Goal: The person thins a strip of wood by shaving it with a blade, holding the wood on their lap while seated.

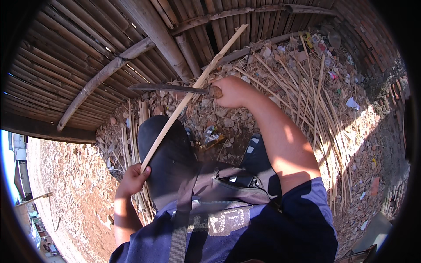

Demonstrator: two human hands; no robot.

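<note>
My left hand (134,179) is closed around the lower end of a long pale bamboo strip (175,115). The strip slants up and to the right, past my dark-clad knee, and its far end rises in front of the bamboo wall. In my right hand (233,92) is the wooden handle of a machete (175,88). Its dark blade points left and crosses the strip near the strip's middle; whether the edge touches the strip I cannot tell. My fingers hide most of the handle.
Split bamboo strips (318,111) lie heaped at the right, with several more (127,144) left of my knee. A bamboo pole wall (87,57) rises ahead and left. Rubble and a shiny wrapper (212,136) cover the ground. A brick wall (368,39) stands far right.
</note>
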